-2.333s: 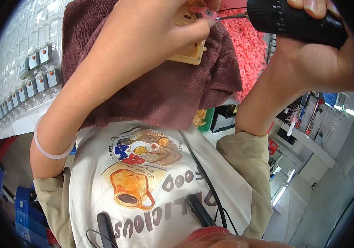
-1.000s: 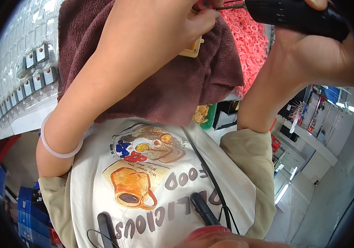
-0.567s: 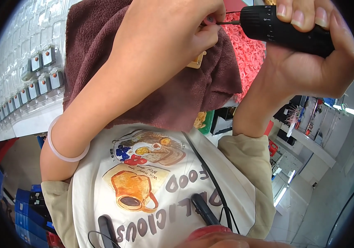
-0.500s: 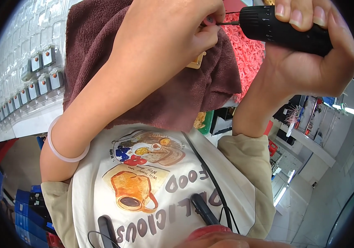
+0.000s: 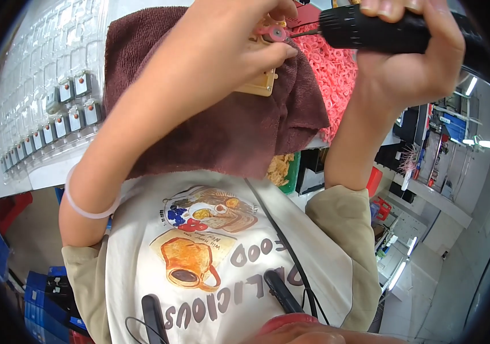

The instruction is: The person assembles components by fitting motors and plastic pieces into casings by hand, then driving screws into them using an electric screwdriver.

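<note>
My left hand (image 5: pixel 230 46) reaches over a brown towel, its thumb and fingers closed around a small pink round piece (image 5: pixel 277 34) with a dark centre. Partly under this hand lies a yellowish frame-like fixture (image 5: pixel 265 85) on the towel. Wrapped around a black electric screwdriver (image 5: pixel 371 28) is my right hand (image 5: pixel 411 63), held palm toward me. The driver's thin bit points left and ends close by the pink piece; whether it touches cannot be made out. My left fingers hide part of the fixture.
Under the work lies the brown towel (image 5: pixel 210 137). To its right spreads a heap of pink ring-like pieces (image 5: pixel 331 80). A clear plastic tray (image 5: pixel 33 69) at left holds several small grey devices (image 5: pixel 61 127). A green container (image 5: pixel 290 178) with tan scraps sits near the table edge.
My left hand has shifted left and slightly down, showing more of the pink piece and fixture. The screwdriver in my right hand has also moved left, its bit now sloping down toward the piece.
</note>
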`<state>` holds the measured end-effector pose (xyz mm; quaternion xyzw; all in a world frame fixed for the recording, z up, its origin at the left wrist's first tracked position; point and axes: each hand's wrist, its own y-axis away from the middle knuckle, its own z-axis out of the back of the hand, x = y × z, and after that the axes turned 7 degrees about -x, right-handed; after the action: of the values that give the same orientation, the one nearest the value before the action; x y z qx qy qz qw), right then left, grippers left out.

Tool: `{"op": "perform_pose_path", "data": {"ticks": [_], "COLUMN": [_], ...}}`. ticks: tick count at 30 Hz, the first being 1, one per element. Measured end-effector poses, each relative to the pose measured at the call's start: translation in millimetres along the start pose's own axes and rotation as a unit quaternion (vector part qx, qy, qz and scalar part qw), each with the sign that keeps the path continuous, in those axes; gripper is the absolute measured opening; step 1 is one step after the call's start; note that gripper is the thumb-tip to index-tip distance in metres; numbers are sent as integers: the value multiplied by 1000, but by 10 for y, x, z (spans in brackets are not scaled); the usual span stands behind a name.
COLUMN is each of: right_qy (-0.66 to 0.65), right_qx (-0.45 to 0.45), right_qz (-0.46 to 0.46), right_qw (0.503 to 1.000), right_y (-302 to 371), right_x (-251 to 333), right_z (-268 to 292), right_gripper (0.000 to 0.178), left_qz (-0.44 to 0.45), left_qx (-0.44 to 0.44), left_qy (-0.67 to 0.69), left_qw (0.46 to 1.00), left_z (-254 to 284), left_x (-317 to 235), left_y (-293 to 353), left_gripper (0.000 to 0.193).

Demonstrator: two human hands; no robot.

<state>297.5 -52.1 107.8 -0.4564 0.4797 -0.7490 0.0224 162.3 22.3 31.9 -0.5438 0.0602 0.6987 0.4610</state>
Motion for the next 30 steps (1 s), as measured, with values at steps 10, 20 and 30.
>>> {"op": "perform_pose_path", "data": {"ticks": [10, 20, 30], "right_qy": [-158, -155, -162], "right_qx": [101, 107, 105], "right_qz": [-45, -81, -105], "right_qw": [981, 979, 976], "right_y": [-396, -444, -490], "right_x": [-454, -739, -844], "right_z": [681, 640, 724], "right_gripper": [51, 48, 44], "left_qz": [29, -42, -138], "left_qx": [22, -30, -84], "left_qy": [59, 10, -37], "left_qw": [998, 999, 986], "left_z": [-51, -79, -138], "left_x": [138, 112, 210], "left_y": [66, 84, 85], "left_gripper": [20, 16, 23]}}
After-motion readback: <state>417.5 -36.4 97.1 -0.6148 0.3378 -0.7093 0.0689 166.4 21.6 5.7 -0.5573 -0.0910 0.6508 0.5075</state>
